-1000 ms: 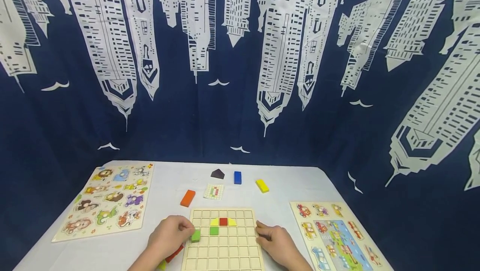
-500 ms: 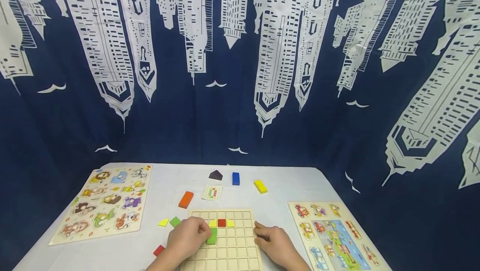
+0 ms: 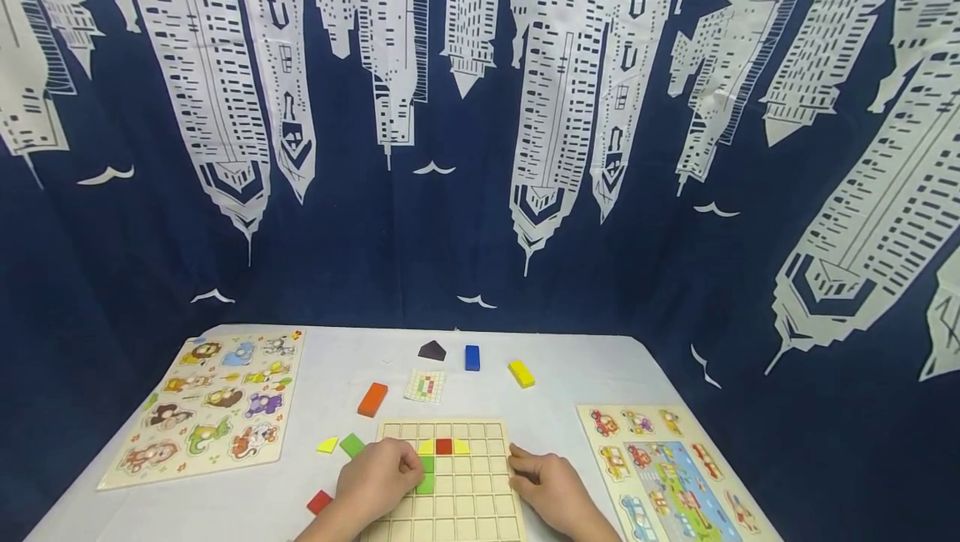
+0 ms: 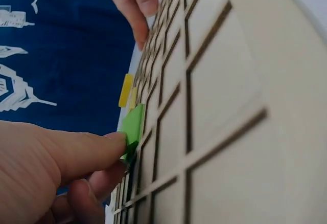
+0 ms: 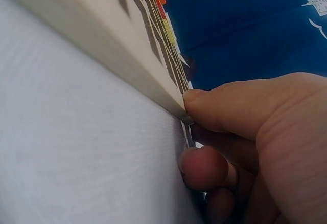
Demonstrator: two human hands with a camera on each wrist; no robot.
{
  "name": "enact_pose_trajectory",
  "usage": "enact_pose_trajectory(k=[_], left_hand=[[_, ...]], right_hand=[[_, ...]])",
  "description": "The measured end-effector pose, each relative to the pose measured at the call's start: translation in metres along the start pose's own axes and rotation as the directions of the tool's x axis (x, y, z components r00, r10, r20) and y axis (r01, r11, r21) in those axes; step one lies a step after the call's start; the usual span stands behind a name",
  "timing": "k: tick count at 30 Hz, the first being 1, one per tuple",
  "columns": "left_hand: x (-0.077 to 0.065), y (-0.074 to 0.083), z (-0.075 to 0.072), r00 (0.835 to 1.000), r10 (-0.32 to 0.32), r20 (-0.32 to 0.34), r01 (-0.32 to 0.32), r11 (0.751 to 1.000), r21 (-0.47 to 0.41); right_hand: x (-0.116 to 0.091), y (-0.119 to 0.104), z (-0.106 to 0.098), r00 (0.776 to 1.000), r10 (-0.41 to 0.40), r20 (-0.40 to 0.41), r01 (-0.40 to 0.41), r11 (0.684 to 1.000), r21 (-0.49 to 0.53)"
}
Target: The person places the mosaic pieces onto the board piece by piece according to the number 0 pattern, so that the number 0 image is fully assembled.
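One green square (image 3: 425,484) now farther right, in left grip (image 3: 377,477)

The board (image 3: 472,505) looks like bare wood, matt and smooth, ridged into squares; the green tile (image 4: 134,126) smooth; the card (image 3: 425,386) thin paper; the curtain (image 3: 450,233) matt cloth; the tablecloth (image 5: 92,132) finely woven fabric

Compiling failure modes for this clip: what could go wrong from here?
The left hand pinches a green block beside another green block; it may nudge that one.
The right hand touches the board at its right edge; the board could shift.
A loose red block lies by the left forearm, which might knock it.
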State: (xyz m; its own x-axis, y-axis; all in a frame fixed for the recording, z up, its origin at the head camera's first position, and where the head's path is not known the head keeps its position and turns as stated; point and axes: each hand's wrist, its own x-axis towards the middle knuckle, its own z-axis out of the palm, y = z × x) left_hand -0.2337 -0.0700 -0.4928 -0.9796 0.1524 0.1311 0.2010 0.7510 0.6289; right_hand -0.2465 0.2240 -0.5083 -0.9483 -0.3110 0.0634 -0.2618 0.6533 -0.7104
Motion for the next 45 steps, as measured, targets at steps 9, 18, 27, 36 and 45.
enact_pose_trajectory(k=[9, 18, 27, 36, 45], left_hand=[[-0.001, -0.008, -0.008, 0.999, 0.008, -0.032, -0.007, 0.999, 0.050], [0.001, -0.064, -0.060, 0.941, -0.288, -0.178, 0.294, 0.956, 0.005], [0.001, -0.085, -0.049, 0.937, -0.312, -0.158, 0.317, 0.949, 0.006], [0.002, -0.083, -0.050, 0.941, -0.303, -0.153, 0.311, 0.950, 0.031], [0.003, -0.086, -0.050, 0.945, -0.274, -0.178, 0.289, 0.955, 0.064]], right_hand=[[0.001, 0.000, 0.001, 1.000, -0.011, -0.013, 0.010, 1.000, -0.014], [-0.001, -0.002, -0.002, 1.000, 0.002, -0.003, -0.002, 1.000, -0.023], [0.000, 0.002, 0.000, 1.000, 0.006, -0.002, -0.006, 0.999, -0.033], [0.000, 0.000, -0.001, 1.000, -0.013, -0.006, 0.013, 1.000, -0.026], [-0.001, 0.000, 0.000, 1.000, -0.023, -0.012, 0.023, 0.999, -0.023]])
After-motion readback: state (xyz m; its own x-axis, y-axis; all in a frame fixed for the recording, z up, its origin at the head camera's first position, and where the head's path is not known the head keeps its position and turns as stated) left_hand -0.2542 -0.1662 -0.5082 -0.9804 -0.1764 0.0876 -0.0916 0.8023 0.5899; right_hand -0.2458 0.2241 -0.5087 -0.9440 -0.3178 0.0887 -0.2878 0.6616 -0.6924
